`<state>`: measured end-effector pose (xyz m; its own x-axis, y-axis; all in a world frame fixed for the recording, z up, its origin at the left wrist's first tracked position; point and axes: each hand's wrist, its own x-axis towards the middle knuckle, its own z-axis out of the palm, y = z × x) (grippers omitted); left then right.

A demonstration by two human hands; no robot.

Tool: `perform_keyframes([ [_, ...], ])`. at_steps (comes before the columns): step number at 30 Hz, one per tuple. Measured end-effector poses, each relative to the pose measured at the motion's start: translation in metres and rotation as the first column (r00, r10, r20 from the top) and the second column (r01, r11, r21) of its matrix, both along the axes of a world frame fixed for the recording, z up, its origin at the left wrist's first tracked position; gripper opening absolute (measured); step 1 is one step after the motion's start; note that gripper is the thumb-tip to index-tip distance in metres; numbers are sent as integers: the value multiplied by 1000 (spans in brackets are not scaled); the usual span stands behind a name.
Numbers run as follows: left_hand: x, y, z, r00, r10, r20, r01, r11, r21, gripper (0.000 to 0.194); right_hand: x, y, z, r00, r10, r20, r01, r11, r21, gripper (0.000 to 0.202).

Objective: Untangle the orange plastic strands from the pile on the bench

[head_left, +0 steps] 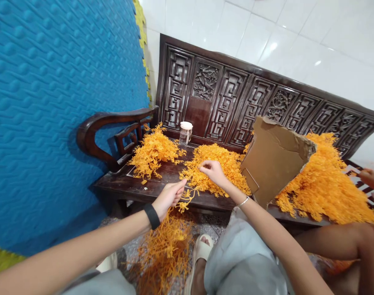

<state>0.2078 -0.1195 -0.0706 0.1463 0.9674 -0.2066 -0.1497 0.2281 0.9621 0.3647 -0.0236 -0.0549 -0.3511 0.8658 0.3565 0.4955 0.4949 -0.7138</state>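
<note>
My left hand (171,197), with a black band at the wrist, is closed in a pinch in front of the bench edge. Orange knotted strands (187,201) hang from its fingers. To its right, my right hand (214,172) has thumb and fingertips pressed together above the middle pile of orange stringy pieces (222,157); whatever it pinches is too small to make out. More orange pieces lie in a left pile (156,149) on the dark wooden bench (168,174). Below my left hand, a loose heap of orange strands (167,250) lies on the floor between my feet.
A clear bottle with a white lid (185,133) stands by the carved backrest (202,110). A brown cardboard sheet (276,155) leans between the middle pile and a large right pile (325,184). Another person's hand (371,179) is at far right. Blue foam mats (67,73) cover the left.
</note>
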Motion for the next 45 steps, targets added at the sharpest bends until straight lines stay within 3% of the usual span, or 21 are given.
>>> perform_keyframes([
  [3, 7, 1, 4, 999, 32, 15, -32, 999, -11, 45, -3, 3, 2, 997, -78, 7, 77, 991, 107, 12],
  [5, 9, -4, 7, 998, 54, 19, -54, 998, -19, 45, 5, 11, 5, 981, -196, -7, 194, 964, 182, 14],
  [8, 5, -15, 13, 1000, 17, 1, -17, 1000, -26, 47, 41, 32, 8, 890, -446, -94, 456, 876, 157, 17],
  [11, -11, -24, 16, 1000, -24, -12, 24, 1000, 18, 48, 87, 50, 8, 862, -470, -189, 494, 863, 109, 27],
  [13, -24, -25, 9, 1000, 6, -6, -6, 1000, 16, 48, 111, 58, 5, 829, -498, -255, 537, 837, 110, 32],
  [16, -41, -24, -12, 999, 44, -33, -46, 996, -78, 49, 127, 66, -4, 775, -564, -285, 604, 794, 73, 38],
  [19, -53, -25, -31, 995, 58, -75, -70, 984, -166, 49, 132, 73, -14, 775, -575, -262, 602, 798, 27, 40],
  [21, -58, -27, -35, 994, 66, -89, -82, 980, -182, 49, 134, 78, -20, 785, -567, -250, 585, 811, 0, 40],
  [28, -66, -27, -22, 986, 122, -111, -135, 984, -119, 48, 136, 96, -28, 770, -598, -224, 611, 792, -14, 40],
  [36, -61, -27, -22, 991, 107, -77, -117, 983, -139, 48, 132, 109, -22, 779, -622, -81, 626, 766, 143, 31],
  [45, -61, -22, -29, 994, 103, -42, -107, 988, -112, 47, 138, 108, -14, 812, -518, 270, 431, 843, 323, 27],
])
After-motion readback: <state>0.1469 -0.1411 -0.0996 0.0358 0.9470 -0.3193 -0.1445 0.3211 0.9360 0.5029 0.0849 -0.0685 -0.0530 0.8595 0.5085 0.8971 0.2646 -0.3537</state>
